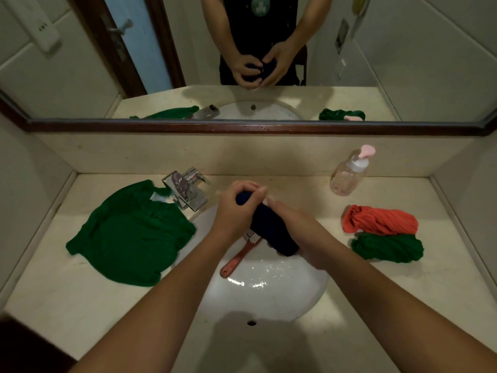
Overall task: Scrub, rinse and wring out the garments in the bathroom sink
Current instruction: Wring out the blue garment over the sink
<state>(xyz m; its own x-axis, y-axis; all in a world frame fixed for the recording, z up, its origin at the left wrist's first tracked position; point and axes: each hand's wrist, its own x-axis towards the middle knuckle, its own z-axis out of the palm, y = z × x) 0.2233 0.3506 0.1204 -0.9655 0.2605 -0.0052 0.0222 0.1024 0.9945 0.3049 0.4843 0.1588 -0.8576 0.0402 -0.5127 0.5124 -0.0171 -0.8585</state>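
Two hands grip a rolled navy garment (pixel 271 234) above the sink (pixel 269 300). The left hand (pixel 236 208) curls its fingers round the far end; the right hand (pixel 298 232) clamps the nearer part.

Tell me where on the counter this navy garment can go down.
Bare counter lies near right, between the sink rim and the right edge, in front of the green roll. Another bare strip runs along the back between faucet and soap bottle. Crowded: the green shirt fills the left; the orange roll and green roll take the mid right.
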